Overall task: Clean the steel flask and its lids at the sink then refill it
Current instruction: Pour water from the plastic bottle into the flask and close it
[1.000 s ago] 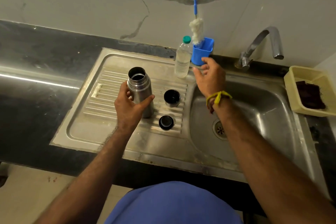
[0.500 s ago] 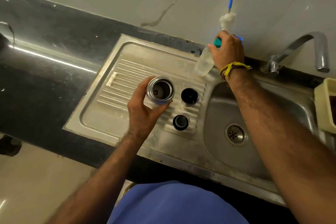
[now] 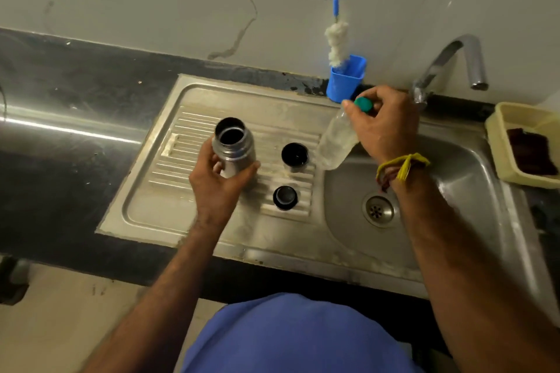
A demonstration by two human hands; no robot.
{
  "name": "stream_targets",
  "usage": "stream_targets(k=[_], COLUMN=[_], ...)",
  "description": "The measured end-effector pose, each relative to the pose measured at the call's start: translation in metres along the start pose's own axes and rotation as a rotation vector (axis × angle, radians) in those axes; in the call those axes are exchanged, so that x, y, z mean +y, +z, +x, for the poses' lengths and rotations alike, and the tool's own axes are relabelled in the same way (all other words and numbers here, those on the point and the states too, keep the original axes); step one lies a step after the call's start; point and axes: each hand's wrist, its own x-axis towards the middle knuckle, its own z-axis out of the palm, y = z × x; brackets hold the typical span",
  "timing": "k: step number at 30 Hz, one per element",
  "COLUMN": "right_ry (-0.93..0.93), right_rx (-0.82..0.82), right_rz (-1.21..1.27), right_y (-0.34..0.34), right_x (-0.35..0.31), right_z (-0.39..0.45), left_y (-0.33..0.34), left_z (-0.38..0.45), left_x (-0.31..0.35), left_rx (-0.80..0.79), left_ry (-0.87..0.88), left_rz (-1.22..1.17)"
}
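left hand grips open steel flask, frame centre | right hand grips plastic bottle, centre right | two lids between them

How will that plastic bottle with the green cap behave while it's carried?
The plastic bottle looks thin-walled, so it probably dents under the right hand. It seems nearly empty, likely light. Its green cap is on, so spilling seems unlikely.
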Motion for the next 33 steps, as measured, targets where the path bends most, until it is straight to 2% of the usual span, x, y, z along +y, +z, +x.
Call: stream_targets(k=[2, 6, 12, 18, 21, 23, 24, 25, 27, 29, 30, 31, 33], right_ry=[-0.016, -0.058, -0.052, -0.056, -0.047, -0.052, -0.050, -0.043, -0.017, 0.010, 0.017, 0.011, -0.031], right_rx=[-0.057, -0.127, -0.210, -0.259, -0.284, -0.289, -0.282, -0.274, -0.269, -0.311, -0.358, -0.421, -0.548], right_rz=[-0.015, -0.030, 0.030, 0.043, 0.046, 0.036, 0.024, 0.006, -0.043, -0.087, -0.117, -0.154, -0.232], right_y=[-0.013, -0.028, -0.027, -0.023, -0.020, -0.019, -0.019, -0.019, -0.020, -0.019, -0.019, -0.017, -0.016], right_x=[-0.003, -0.011, -0.018, -0.019, -0.019, -0.021, -0.023, -0.025, -0.031, -0.041, -0.046, -0.050, -0.056], right_z=[-0.021, -0.059, -0.092, -0.111, -0.114, -0.116, -0.118, -0.120, -0.126, -0.132, -0.135, -0.138, -0.141], left_y=[-0.003, -0.006, -0.006, -0.016, -0.018, -0.018, -0.016, -0.013, 0.000, 0.015, 0.023, 0.030, 0.036], left_z=[0.004, 0.011, 0.015, 0.010, -0.004, -0.023, -0.035, -0.050, -0.083, -0.107, -0.115, -0.119, -0.117], left_x=[-0.007, -0.007, 0.000, -0.006, 0.003, 0.019, 0.025, 0.030, 0.032, 0.034, 0.035, 0.033, 0.027], left_rx=[0.003, -0.028, -0.118, -0.119, 0.039, 0.177, 0.195, 0.154, -0.094, -0.387, -0.474, -0.501, -0.449], left_ry=[-0.054, -0.056, -0.042, -0.078, 0.043, 0.231, 0.329, 0.407, 0.409, 0.218, 0.118, 0.046, -0.023], left_rz=[0.006, 0.039, 0.076, 0.043, 0.223, 0.293, 0.273, 0.231, 0.145, 0.115, 0.098, 0.075, 0.066])
